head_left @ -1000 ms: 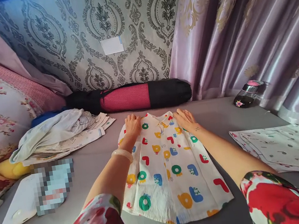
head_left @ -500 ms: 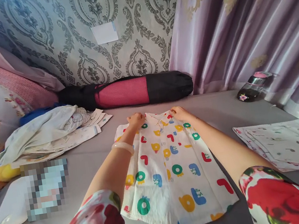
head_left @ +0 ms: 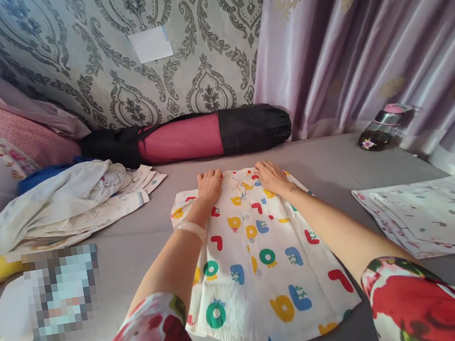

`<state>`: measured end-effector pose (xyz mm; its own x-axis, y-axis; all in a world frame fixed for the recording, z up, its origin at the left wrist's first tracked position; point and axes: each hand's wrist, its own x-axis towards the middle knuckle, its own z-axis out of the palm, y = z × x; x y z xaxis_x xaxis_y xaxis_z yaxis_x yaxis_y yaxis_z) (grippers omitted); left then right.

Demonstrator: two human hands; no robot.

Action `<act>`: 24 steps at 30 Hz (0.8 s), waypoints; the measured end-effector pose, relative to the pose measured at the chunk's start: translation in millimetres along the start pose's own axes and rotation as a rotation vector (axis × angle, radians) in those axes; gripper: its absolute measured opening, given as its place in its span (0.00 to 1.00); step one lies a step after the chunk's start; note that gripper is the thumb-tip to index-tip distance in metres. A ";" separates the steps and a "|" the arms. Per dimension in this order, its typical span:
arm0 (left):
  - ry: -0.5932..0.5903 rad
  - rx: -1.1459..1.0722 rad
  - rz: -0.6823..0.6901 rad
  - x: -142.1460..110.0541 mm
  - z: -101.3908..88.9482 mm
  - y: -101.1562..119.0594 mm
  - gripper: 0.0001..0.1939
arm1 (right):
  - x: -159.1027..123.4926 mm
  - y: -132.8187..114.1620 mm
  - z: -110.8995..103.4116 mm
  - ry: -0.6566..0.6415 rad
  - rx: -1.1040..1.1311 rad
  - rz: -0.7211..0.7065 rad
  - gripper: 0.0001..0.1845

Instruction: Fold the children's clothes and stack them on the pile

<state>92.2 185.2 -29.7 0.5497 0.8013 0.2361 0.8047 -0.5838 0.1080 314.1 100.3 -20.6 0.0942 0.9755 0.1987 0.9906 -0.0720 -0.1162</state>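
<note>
A white shirt (head_left: 245, 283) printed with colourful letters lies flat, buttoned front up, its collar at the far end. My left hand (head_left: 211, 187) lies on the shirt beside the left side of the collar, with fingers stretched forward. On the other side of the collar, my right hand (head_left: 270, 176) rests palm down on the fabric, its fingers laid out too. Both hands touch the shirt near its shoulders, and the cloth under the palms is hidden.
Grey sheet (head_left: 137, 254) covers the surface. A black and pink rolled bag (head_left: 179, 139) lies along the wall. At left are piled clothes (head_left: 64, 202) and a white flat object (head_left: 12, 314). Folded cloth (head_left: 437, 215) and a bottle (head_left: 384, 125) are at right.
My fingers were curled at the collar's two sides; now both hands have flattened onto the shirt. The view has shifted slightly, and the shirt stays in place.
</note>
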 end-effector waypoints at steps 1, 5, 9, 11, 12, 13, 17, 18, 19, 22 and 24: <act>-0.018 0.013 -0.009 0.4 -1.9 -0.7 0.16 | 1.0 2.9 -2.7 -0.025 0.002 0.011 0.13; -0.136 -0.021 -0.106 3.1 -17.8 -17.6 0.15 | 7.0 27.7 -20.2 -0.192 0.140 0.138 0.20; -0.241 -0.223 -0.162 -1.8 -34.9 -54.5 0.19 | 5.8 59.0 -38.9 -0.325 0.388 0.229 0.27; -0.283 -0.390 -0.197 -8.1 -41.8 -73.6 0.23 | 3.8 70.6 -45.1 -0.371 0.512 0.265 0.25; -0.300 -0.460 -0.225 -11.9 -44.8 -81.9 0.24 | 3.1 75.0 -47.4 -0.390 0.556 0.270 0.22; -0.313 -0.514 -0.266 -15.8 -47.6 -89.1 0.24 | 2.7 78.5 -49.2 -0.409 0.586 0.265 0.19; -0.327 -0.665 -0.371 -29.4 -53.6 -107.2 0.24 | 2.5 84.2 -53.4 -0.433 0.656 0.226 0.07; -0.322 -0.701 -0.369 -31.4 -53.3 -109.8 0.23 | 2.2 83.6 -53.9 -0.417 0.670 0.218 0.08; -0.309 -0.725 -0.358 -32.6 -52.4 -112.0 0.21 | 1.5 82.2 -54.2 -0.389 0.664 0.214 0.09; -0.202 -0.586 -0.322 -32.4 -47.6 -116.9 0.17 | -2.5 74.6 -55.3 -0.267 0.431 0.195 0.11; -0.112 -0.381 -0.305 -31.5 -45.8 -119.2 0.14 | -5.9 70.0 -57.0 -0.206 0.182 0.173 0.13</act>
<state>-31.3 223.6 -5.9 0.3396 0.9399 0.0361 0.8047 -0.3102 0.5061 388.6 77.7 25.6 0.2193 0.9749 -0.0377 0.9260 -0.2202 -0.3067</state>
